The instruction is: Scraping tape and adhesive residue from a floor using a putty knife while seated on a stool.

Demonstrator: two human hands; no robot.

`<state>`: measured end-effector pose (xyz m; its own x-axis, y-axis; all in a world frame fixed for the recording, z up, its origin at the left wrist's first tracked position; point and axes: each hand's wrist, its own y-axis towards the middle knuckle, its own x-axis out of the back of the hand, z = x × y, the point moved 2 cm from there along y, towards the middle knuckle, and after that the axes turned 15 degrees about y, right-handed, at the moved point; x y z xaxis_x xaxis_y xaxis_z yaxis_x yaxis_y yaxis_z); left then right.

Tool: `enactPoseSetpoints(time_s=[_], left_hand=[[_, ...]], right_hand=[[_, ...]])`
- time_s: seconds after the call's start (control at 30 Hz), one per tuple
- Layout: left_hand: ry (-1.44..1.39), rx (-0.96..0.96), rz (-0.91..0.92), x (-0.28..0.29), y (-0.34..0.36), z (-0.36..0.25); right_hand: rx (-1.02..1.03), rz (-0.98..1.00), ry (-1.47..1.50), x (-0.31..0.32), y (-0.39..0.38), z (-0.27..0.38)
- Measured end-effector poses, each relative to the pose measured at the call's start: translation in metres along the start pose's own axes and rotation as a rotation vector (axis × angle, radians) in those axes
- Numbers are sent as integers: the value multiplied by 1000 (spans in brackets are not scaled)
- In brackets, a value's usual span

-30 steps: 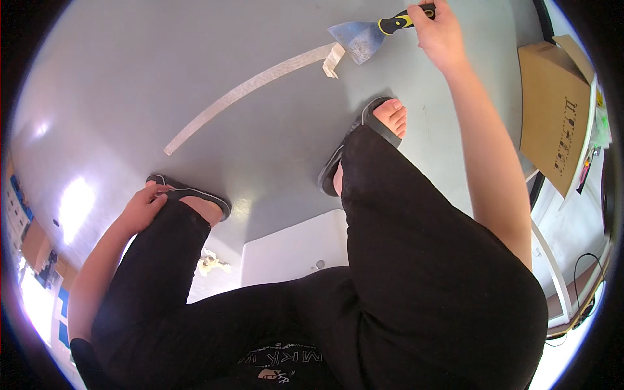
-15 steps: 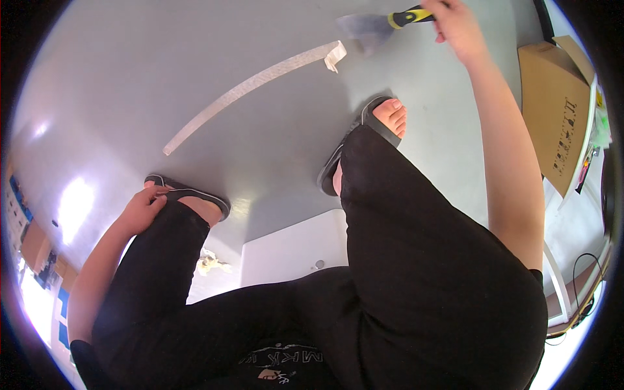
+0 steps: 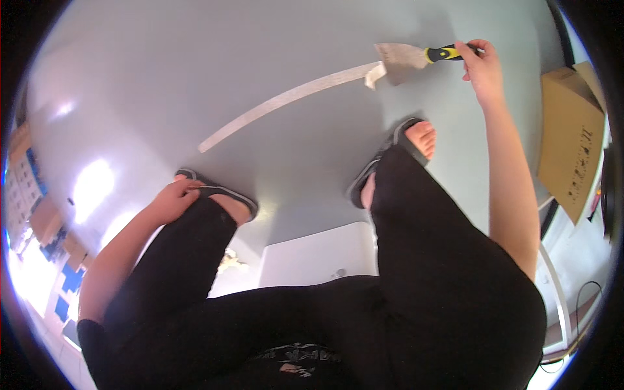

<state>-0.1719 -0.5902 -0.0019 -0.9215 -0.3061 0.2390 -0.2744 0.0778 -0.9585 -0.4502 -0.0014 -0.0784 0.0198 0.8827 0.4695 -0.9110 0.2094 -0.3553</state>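
My right hand [image 3: 484,68] is wrapped round the black-and-yellow handle of a putty knife [image 3: 403,63]. Its wide metal blade points left and meets the folded right end of a pale strip of tape [image 3: 286,99] on the grey floor. Whether the edge is under the tape or only beside it I cannot tell. The rest of the strip runs down to the left, lying along the floor. My left hand [image 3: 174,200] rests on my left knee with its fingers laid over the black trouser leg, holding nothing.
My feet stand apart in dark sandals [image 3: 374,162] below the strip. Under me is a white stool or box top [image 3: 312,253]. A cardboard box [image 3: 569,143] stands at the right by a white frame. Boxes and blue items [image 3: 71,279] lie at the far left.
The putty knife has come down to the tape's folded end, from above and apart from it. The whole view has shifted, so the floor and feet appear further right. My left hand stays on the knee.
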Motion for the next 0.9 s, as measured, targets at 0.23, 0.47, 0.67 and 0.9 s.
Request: enactPoseSetpoints(time_s=[0.23, 0.47, 0.67, 0.9], left_hand=[[0, 31, -20, -7, -2, 7], [55, 17, 16, -1, -4, -3], [38, 20, -3, 1, -4, 0], [9, 50, -3, -1, -3, 1]], right_hand=[[237, -55, 107, -46, -39, 38], [8, 42, 277, -26, -8, 7], [-90, 7, 425, -19, 13, -20], [-115, -28, 580, -2, 23, -26]])
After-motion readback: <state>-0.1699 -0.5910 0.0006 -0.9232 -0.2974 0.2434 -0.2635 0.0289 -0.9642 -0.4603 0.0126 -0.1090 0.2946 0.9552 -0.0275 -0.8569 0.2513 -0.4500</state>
